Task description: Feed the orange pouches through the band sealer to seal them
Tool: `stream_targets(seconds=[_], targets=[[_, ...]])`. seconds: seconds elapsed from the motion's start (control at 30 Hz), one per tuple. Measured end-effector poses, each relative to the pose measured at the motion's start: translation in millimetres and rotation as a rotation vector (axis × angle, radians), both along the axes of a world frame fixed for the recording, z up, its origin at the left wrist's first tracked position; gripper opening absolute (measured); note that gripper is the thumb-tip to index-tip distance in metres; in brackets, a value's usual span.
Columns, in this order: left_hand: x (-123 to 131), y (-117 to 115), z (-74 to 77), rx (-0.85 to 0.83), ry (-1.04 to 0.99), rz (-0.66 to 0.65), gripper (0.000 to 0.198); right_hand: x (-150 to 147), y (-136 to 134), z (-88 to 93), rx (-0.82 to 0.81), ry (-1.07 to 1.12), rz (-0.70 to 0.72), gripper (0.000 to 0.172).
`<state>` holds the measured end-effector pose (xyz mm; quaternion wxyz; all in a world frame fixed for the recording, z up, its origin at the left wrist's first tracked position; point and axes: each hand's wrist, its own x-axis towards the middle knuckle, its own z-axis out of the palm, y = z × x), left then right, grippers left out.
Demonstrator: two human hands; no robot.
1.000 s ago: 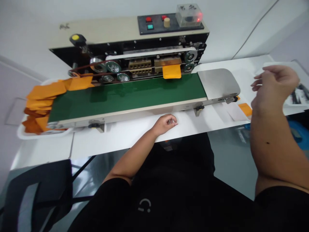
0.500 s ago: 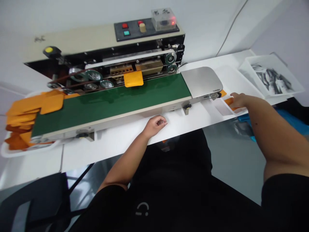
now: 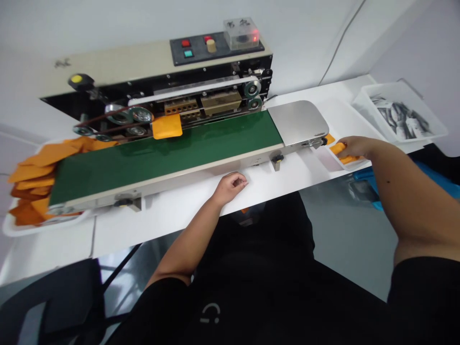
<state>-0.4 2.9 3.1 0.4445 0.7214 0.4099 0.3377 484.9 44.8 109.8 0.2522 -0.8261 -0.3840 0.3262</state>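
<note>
My right hand [image 3: 355, 146] reaches into a white bin [image 3: 354, 166] at the right end of the machine. Its fingers are closed on an orange pouch [image 3: 338, 148], with more orange pouches below. My left hand [image 3: 230, 187] rests on the white table in front of the machine, fingers curled and nothing in them. On the band sealer [image 3: 154, 72], a single orange pouch [image 3: 167, 126] hangs out over the green conveyor belt [image 3: 215, 139], its upper edge in the sealing rollers.
A pile of orange pouches [image 3: 39, 165] fills a white basket [image 3: 21, 230] at the belt's left end. On the right stands a white bin [image 3: 398, 134] of silver-grey packets [image 3: 404, 120]. A metal plate [image 3: 298, 122] extends the belt. A black chair [image 3: 53, 297] is lower left.
The pouch on the sealer has travelled left. A pouch at the belt's left end has dropped onto the pile. My right fingers have gathered up an orange pouch; my left hand stays put.
</note>
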Motion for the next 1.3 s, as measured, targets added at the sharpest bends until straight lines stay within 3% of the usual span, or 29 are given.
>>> stream_targets(seconds=[0.07, 0.1, 0.17, 0.27, 0.4, 0.53, 0.6, 0.7, 0.83, 1.0, 1.07, 1.3], targets=[[0, -1, 1.3, 0.007, -0.001, 0.0, 0.025, 2, 7, 8.9, -0.263, 0.041, -0.045, 0.025], [1, -1, 2.4, 0.012, -0.002, -0.002, 0.025, 3, 10, 13.0, -0.298, 0.032, -0.07, 0.025], [1, -2, 4.8, 0.025, 0.001, -0.011, 0.024, 1, 12, 19.5, -0.119, 0.003, -0.135, 0.027], [1, -3, 7.0, 0.052, 0.019, -0.04, 0.023, -15, 4, 23.5, 0.318, 0.105, -0.204, 0.029], [2, -6, 6.5, 0.104, 0.066, -0.095, 0.02, -58, -26, 16.3, 0.826, 0.23, -0.162, 0.036], [2, -9, 5.5, 0.142, 0.088, -0.131, 0.02, -109, -68, 6.7, 1.031, 0.084, -0.218, 0.042], [2, -9, 5.5, 0.143, 0.082, -0.123, 0.021, -134, -85, 4.8, 1.071, 0.158, -0.259, 0.044], [2, -9, 6.3, 0.139, 0.061, -0.105, 0.023, -171, -102, -0.6, 1.05, 0.406, -0.271, 0.05], [4, -11, 7.3, 0.101, 0.008, -0.105, 0.029, -221, -112, -26.1, 0.821, 0.585, -0.12, 0.049], [7, -16, -1.3, -0.08, -0.173, -0.128, 0.07, -267, -107, -72.4, 0.602, 0.756, 0.007, 0.05], [7, -16, -6.9, -0.128, -0.189, -0.095, 0.081, -277, -104, -87.3, 0.561, 0.79, 0.024, 0.052], [6, -11, -11.1, -0.041, -0.052, 0.006, 0.071, -278, -97, -112.2, 0.506, 0.739, 0.105, 0.046]])
